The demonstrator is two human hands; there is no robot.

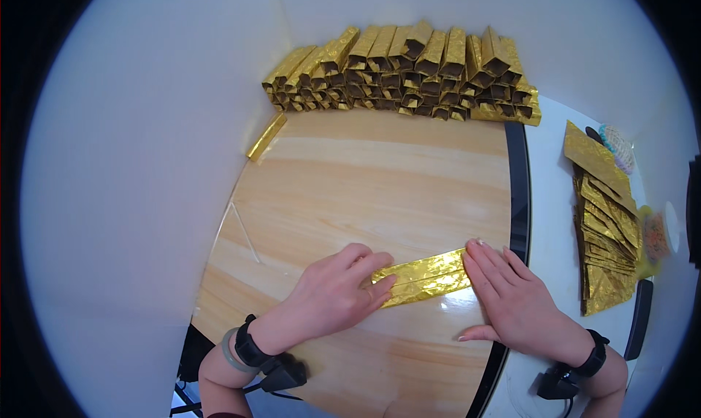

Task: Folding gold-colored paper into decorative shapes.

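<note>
A flat, folded strip of gold foil paper lies slantwise on the wood-grain board, with a crease running along its length. My left hand has its fingers bent around the strip's left end, thumb and fingertips closed on it. Across the right end rests my right hand, fingers stretched out and lying flat, thumb apart on the board. Part of each end of the strip is hidden beneath the hands.
Folded gold paper tubes are stacked along the far edge of the board. One gold piece leans at the left wall. Flat gold sheets lie at the right, beside a small tub. A thin white stick lies left.
</note>
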